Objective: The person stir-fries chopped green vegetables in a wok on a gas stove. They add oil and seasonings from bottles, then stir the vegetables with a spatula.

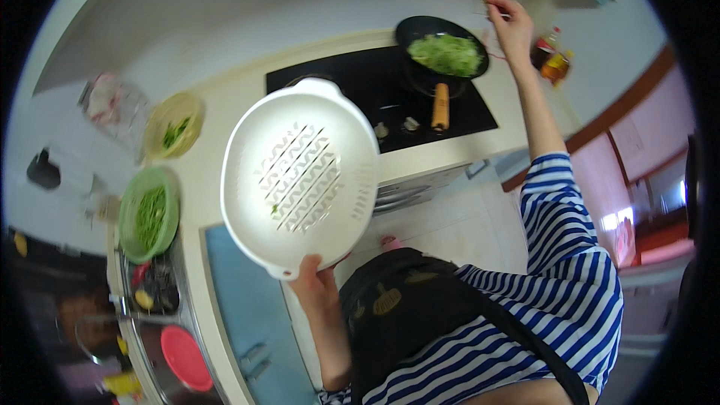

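Observation:
My left hand [316, 288] grips the lower rim of a white plastic colander [354, 180], held up in front of me. A small green scrap clings to its slotted bottom, and the rest of its inside is bare. Beyond the wok's right edge, my right hand [513, 25] is raised with thumb and fingertips pinched close together. Something thin and small shows at those fingertips, too blurred to name. A black wok [402, 34] with a wooden handle [440, 107] sits on the right burner, holding shredded light-green vegetable [447, 55].
The black glass cooktop [360, 67] lies partly behind the colander. Two bottles [551, 59] stand right of it. On the left counter are a yellow basket [191, 124] and a green basket [126, 219], both with greens. A sink holds a red basin [185, 357].

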`<state>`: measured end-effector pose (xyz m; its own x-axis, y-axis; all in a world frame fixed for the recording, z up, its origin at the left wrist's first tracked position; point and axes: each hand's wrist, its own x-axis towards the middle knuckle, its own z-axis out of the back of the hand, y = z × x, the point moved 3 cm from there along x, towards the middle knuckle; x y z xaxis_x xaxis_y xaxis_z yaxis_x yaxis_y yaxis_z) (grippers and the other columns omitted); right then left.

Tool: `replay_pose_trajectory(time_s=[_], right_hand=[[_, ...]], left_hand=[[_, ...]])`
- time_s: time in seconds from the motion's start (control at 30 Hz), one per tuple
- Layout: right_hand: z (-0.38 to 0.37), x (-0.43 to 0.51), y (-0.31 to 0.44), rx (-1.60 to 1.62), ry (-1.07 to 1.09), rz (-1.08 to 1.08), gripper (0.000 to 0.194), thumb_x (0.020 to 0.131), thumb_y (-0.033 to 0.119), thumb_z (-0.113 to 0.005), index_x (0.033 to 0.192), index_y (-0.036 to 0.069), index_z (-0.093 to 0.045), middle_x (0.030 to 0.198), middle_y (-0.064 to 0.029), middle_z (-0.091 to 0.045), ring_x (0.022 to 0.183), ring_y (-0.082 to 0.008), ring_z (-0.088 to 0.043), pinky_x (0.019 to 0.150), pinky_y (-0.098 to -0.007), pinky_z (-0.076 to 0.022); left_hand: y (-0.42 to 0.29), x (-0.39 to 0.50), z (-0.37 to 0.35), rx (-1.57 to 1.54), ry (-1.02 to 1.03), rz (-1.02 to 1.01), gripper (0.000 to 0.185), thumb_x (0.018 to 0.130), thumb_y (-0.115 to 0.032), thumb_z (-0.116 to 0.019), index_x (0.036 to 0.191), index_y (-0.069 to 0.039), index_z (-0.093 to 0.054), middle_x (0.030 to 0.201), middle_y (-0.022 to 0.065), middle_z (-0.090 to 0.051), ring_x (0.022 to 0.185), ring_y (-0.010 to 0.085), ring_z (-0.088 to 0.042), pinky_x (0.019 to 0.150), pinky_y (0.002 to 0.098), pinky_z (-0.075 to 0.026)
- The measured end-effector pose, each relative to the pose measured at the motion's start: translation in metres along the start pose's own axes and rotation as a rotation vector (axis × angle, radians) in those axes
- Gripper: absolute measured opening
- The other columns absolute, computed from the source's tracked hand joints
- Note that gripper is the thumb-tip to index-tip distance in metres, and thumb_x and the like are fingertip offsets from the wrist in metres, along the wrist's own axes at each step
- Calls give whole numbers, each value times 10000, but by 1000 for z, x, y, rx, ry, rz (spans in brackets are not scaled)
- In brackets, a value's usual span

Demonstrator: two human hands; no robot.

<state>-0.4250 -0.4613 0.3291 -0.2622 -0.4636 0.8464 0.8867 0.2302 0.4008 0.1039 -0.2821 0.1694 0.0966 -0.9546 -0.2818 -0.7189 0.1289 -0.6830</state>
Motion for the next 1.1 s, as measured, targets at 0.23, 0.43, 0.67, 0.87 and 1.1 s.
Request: replay_pose_trajectory(time_s=[0.23,0.43,0.67,0.87,1.1], right_hand=[[-95,-36,-35,-431,320,-7,371,944,367,-647,1118,52,-736,1046,-136,-737,921,-336,-707,837,-395,-547],[-68,-118,232,502,588,211,128,858,107,-768,955,39,-719,947,-50,-690,929,-157,-663,789,-292,-538],[-117,-191,360,696,781,388,120,800,203,-746,828,98,-693,791,-29,-611,772,-248,-639,674,-395,-507],[-134,-205,369,515,805,530,100,770,171,-735,774,91,-675,749,-37,-596,722,-247,-639,633,-391,-500],[-96,-161,333,783,834,135,99,745,76,-753,812,85,-681,851,-67,-677,727,-241,-673,634,-347,-533]], left_hand=[[3,-15,-17,-22,-118,-105,630,795,121,-506,1408,11,-410,1298,151,-556,1147,288,-615,912,393,-558],[10,-22,-33,53,-174,-210,620,803,121,-534,1403,20,-419,1324,127,-546,1191,231,-579,1006,322,-470],[10,-27,-39,139,-195,-271,595,806,98,-538,1386,14,-433,1285,105,-553,1148,200,-578,978,305,-471],[9,-21,-31,162,-198,-304,576,809,101,-527,1366,-16,-440,1210,78,-570,1054,172,-607,875,286,-514],[15,-12,-8,173,-189,-232,665,806,89,-537,1442,-14,-373,1290,119,-554,1130,224,-594,969,325,-487]])
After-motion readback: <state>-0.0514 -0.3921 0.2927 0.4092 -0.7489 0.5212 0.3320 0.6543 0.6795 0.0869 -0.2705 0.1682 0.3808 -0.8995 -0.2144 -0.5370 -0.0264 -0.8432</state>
